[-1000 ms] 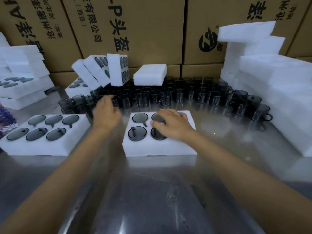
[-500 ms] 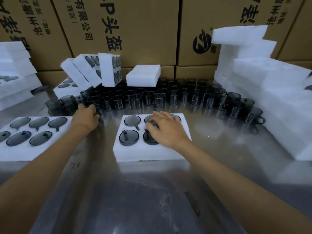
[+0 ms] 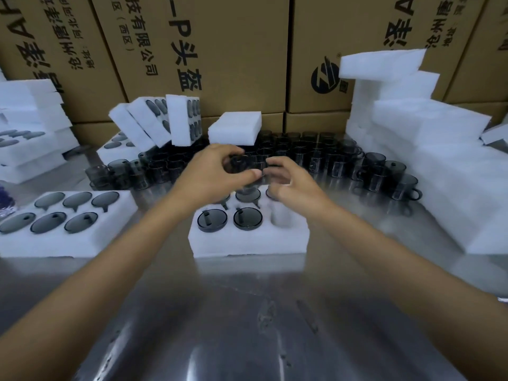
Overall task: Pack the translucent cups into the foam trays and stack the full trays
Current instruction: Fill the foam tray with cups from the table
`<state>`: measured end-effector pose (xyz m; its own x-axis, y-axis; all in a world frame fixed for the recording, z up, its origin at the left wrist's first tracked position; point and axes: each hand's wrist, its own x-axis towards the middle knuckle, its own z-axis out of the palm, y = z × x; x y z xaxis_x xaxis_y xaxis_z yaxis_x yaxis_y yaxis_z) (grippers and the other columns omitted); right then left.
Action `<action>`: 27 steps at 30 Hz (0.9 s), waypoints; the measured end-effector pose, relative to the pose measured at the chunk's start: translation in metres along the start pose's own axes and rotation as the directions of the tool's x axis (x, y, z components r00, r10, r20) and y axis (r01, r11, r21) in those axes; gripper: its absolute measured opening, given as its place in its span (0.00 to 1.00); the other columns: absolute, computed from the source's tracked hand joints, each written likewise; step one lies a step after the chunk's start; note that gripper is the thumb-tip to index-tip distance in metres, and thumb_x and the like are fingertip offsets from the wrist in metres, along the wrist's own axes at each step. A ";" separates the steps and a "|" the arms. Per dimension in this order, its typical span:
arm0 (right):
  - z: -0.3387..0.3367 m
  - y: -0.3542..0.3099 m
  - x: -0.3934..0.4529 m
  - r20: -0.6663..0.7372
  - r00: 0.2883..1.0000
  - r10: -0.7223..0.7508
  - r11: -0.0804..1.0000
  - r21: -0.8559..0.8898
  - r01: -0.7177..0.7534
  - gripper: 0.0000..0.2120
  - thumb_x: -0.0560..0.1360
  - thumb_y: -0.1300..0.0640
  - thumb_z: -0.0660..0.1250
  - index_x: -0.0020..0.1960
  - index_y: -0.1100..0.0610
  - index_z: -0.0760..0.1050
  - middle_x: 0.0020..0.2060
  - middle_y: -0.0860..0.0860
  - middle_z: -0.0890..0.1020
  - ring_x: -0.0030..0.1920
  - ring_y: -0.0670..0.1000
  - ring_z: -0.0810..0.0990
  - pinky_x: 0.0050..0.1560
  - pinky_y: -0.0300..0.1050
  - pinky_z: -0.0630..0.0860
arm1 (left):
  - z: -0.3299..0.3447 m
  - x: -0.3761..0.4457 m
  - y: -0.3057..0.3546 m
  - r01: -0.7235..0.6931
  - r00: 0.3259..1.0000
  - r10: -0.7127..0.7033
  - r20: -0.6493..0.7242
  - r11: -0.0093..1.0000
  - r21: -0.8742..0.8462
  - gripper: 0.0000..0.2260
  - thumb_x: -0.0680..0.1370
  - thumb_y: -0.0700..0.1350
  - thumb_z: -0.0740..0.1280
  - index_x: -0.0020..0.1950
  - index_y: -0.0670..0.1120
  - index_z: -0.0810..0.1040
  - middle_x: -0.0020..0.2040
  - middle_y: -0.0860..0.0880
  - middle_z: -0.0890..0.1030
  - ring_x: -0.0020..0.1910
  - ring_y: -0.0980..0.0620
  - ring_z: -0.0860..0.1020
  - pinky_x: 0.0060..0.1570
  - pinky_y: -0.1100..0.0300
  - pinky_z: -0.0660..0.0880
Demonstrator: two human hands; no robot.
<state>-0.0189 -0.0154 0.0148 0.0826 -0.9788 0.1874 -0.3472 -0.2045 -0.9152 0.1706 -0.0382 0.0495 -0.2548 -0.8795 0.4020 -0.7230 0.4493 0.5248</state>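
The middle foam tray [image 3: 247, 243] has about four cups in, one near-right hole empty. Left hand [image 3: 211, 174] pinches a cup [image 3: 239, 163]; right hand [image 3: 291, 185], blurry, maybe holds another.

Printed cardboard boxes [image 3: 220, 50] wall off a shiny steel table [image 3: 247, 325].
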 end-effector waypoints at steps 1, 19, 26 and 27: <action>-0.006 -0.007 -0.002 0.029 1.000 -0.004 1.000 0.030 0.003 0.22 0.76 0.68 0.63 0.68 0.55 0.73 0.61 0.53 0.80 0.59 0.50 0.79 0.57 0.46 0.79 | 0.009 -0.004 0.012 -0.046 0.999 0.046 0.006 0.999 0.010 0.24 0.71 0.65 0.71 0.63 0.57 0.78 0.48 0.60 0.75 0.47 0.61 0.75 0.42 0.67 0.68; -0.050 0.034 -0.023 0.209 0.973 0.102 0.977 -0.204 -0.058 0.26 0.68 0.56 0.79 0.61 0.41 0.74 0.56 0.42 0.82 0.52 0.30 0.77 0.42 0.23 0.68 | 0.059 -0.016 0.010 0.126 0.991 -0.105 0.082 0.943 -0.309 0.12 0.84 0.45 0.59 0.59 0.48 0.82 0.50 0.48 0.81 0.50 0.52 0.79 0.51 0.67 0.74; -0.046 0.028 -0.016 0.266 0.961 0.080 0.894 -0.445 0.049 0.32 0.70 0.53 0.77 0.70 0.38 0.72 0.66 0.48 0.73 0.69 0.47 0.67 0.70 0.45 0.65 | 0.062 -0.015 -0.005 0.112 0.993 -0.099 0.061 0.951 -0.288 0.11 0.82 0.40 0.61 0.57 0.50 0.82 0.58 0.51 0.79 0.52 0.56 0.77 0.43 0.78 0.67; -0.047 0.027 -0.016 0.281 0.955 0.092 0.885 -0.463 0.051 0.32 0.70 0.53 0.76 0.71 0.37 0.70 0.67 0.47 0.72 0.70 0.47 0.64 0.68 0.43 0.63 | 0.062 -0.015 -0.005 0.105 0.994 -0.093 0.055 0.954 -0.280 0.11 0.82 0.40 0.61 0.57 0.51 0.82 0.58 0.52 0.79 0.51 0.60 0.76 0.43 0.78 0.67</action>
<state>-0.0740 -0.0056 0.0038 0.3091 -0.9510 -0.0052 -0.7353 -0.2355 -0.6355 0.1386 -0.0369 -0.0062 -0.2212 -0.9248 0.3096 -0.5368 0.3805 0.7530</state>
